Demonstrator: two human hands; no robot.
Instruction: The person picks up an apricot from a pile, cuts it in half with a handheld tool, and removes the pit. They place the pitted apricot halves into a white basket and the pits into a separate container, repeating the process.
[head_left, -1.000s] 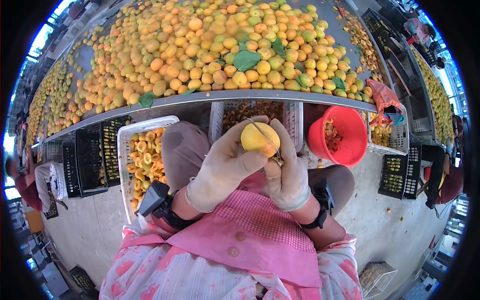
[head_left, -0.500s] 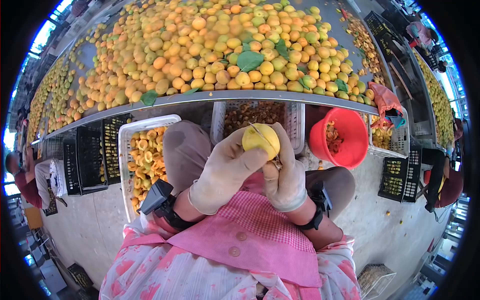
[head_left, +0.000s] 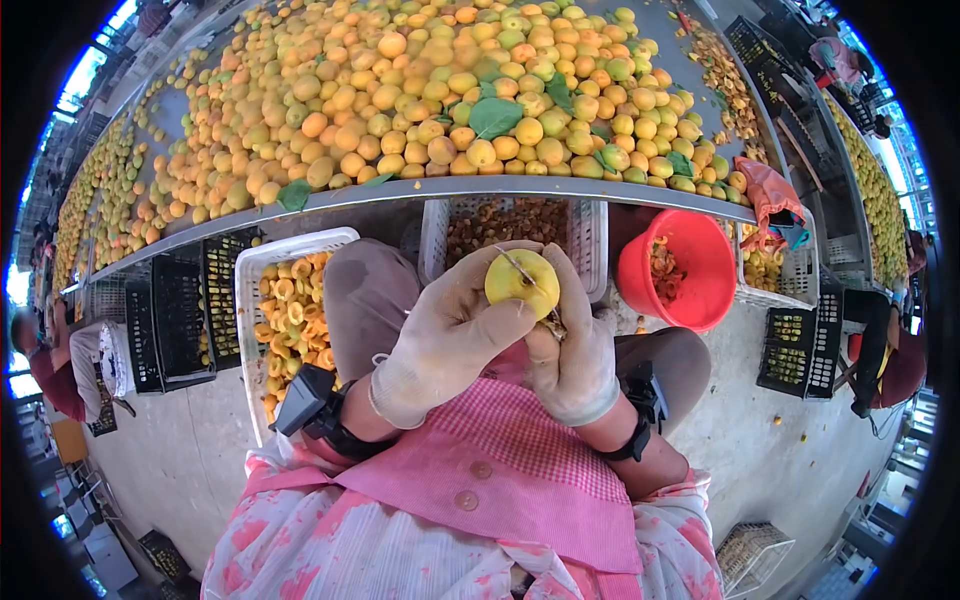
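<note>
1. Fingers of the left hand (head_left: 445, 340), gloved, are clamped around a yellow apricot (head_left: 521, 280); the thumb presses its lower left side and the other fingers curl over its top.
2. Fingers of the right hand (head_left: 575, 350), also gloved, are closed on a small knife (head_left: 528, 283), whose thin blade lies across the fruit's face.
3. Compared with half a second earlier, the apricot sits at nearly the same place above the lap, shifted only slightly; the left wrist has dropped a little and the grip is unchanged.
4. The fruit is nearly round, so no clear long axis shows. The blade's long axis runs diagonally, tip toward the upper left, handle end toward the lower right, inside the right hand.
5. The apricot is held in front of the person's chest, above a pink checked apron (head_left: 510, 440), and below the edge of the table (head_left: 480, 190).
6. Just beyond the hands stands a white crate of pits (head_left: 590, 245); to its left a white crate of halved apricots (head_left: 290, 310); to its right a red bucket (head_left: 690, 290).
7. The table carries a heap of whole apricots (head_left: 420, 100) with a few green leaves (head_left: 494, 117).
8. Another person (head_left: 55, 360) sits at the far left edge.
</note>
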